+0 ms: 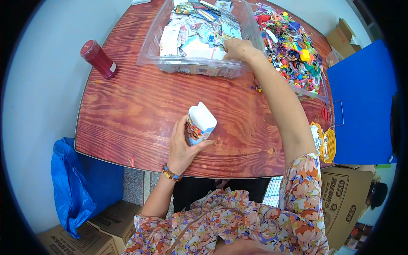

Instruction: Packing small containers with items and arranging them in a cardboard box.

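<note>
Carton (199, 131) in left hand (181, 142), right hand (240, 49) at cards (197, 46) in clear bin (147, 58).
Carton is over table (127, 114), nearer body than bin, long axis tilted, open white end up and away; left fingers and thumb wrap it. Right fingers bend down onto cards, beyond carton and rightward; pinching or not, cannot tell.

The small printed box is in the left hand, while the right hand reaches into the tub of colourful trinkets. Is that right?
The tub is wrong: the head view shows the right hand reaching into the clear tub of flat printed pieces, not the trinkets beside it. The small printed box is in the left hand.
</note>
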Demonstrator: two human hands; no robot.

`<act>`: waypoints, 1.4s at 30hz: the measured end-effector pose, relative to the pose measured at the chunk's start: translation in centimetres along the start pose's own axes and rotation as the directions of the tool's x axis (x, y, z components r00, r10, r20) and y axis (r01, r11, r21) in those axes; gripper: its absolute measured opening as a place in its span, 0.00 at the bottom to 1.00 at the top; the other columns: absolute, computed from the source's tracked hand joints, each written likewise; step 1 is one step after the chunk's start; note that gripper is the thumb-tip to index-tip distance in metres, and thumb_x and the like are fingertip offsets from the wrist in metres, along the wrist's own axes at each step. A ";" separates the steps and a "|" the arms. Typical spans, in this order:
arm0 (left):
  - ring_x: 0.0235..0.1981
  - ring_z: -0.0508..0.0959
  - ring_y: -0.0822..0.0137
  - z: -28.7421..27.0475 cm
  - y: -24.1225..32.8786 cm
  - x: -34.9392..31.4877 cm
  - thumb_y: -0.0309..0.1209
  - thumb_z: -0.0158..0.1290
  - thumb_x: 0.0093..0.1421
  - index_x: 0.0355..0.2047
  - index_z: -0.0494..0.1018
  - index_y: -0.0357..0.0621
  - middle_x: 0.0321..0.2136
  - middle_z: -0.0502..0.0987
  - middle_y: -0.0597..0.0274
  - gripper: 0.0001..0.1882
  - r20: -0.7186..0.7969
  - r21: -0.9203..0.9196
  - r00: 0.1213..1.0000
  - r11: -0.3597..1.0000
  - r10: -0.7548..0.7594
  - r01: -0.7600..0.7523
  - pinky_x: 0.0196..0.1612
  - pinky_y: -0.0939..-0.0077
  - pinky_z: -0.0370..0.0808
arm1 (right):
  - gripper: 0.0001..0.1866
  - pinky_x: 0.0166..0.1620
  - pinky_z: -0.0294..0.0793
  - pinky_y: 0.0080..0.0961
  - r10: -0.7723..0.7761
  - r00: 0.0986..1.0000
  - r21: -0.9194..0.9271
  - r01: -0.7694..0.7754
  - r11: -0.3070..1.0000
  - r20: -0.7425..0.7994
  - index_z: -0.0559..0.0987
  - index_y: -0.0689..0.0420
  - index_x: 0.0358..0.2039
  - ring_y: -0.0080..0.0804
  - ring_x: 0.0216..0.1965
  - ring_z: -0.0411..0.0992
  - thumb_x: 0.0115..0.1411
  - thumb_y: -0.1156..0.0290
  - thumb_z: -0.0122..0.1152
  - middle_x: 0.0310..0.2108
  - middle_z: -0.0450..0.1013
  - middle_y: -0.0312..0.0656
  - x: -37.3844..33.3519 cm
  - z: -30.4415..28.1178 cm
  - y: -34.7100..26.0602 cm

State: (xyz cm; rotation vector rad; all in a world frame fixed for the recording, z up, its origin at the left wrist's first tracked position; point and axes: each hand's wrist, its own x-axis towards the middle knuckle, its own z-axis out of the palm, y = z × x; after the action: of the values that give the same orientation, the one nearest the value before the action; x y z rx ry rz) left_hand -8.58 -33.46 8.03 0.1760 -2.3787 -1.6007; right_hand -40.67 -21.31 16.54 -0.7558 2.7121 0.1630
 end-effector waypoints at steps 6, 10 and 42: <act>0.51 0.73 0.56 -1.4 -0.7 0.2 0.40 0.72 0.44 0.60 0.62 0.33 0.49 0.72 0.48 0.47 -0.006 0.029 0.999 0.998 0.053 -0.053 0.55 0.63 0.70 | 0.17 0.44 0.75 0.39 -0.143 0.973 0.149 0.171 0.974 -0.182 0.82 0.55 0.39 0.45 0.42 0.77 0.51 0.61 0.69 0.36 0.79 0.47 -0.1 0.6 1.5; 0.51 0.73 0.52 -1.3 -1.0 0.9 0.41 0.71 0.44 0.60 0.60 0.34 0.49 0.71 0.47 0.48 -0.041 0.005 0.999 1.000 -0.004 0.005 0.54 0.61 0.71 | 0.13 0.41 0.74 0.37 -0.133 0.959 0.223 0.190 0.956 -0.249 0.82 0.55 0.37 0.44 0.36 0.77 0.55 0.61 0.64 0.31 0.79 0.47 -0.8 0.2 2.3; 0.47 0.72 0.46 3.2 2.3 0.5 0.35 0.72 0.42 0.60 0.60 0.35 0.45 0.69 0.46 0.47 -0.040 0.379 0.940 0.876 0.338 -0.299 0.47 0.57 0.73 | 0.08 0.29 0.71 0.23 -0.160 0.830 0.442 0.435 0.784 -0.534 0.78 0.65 0.37 0.23 0.24 0.74 0.59 0.75 0.60 0.24 0.77 0.43 -21.4 5.0 -4.9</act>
State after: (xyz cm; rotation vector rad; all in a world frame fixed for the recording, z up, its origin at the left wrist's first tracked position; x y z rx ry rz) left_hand -9.90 -29.87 9.13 -0.0607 -2.4462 -0.9663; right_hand -19.41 -14.12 18.83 -1.1435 2.7572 -0.9686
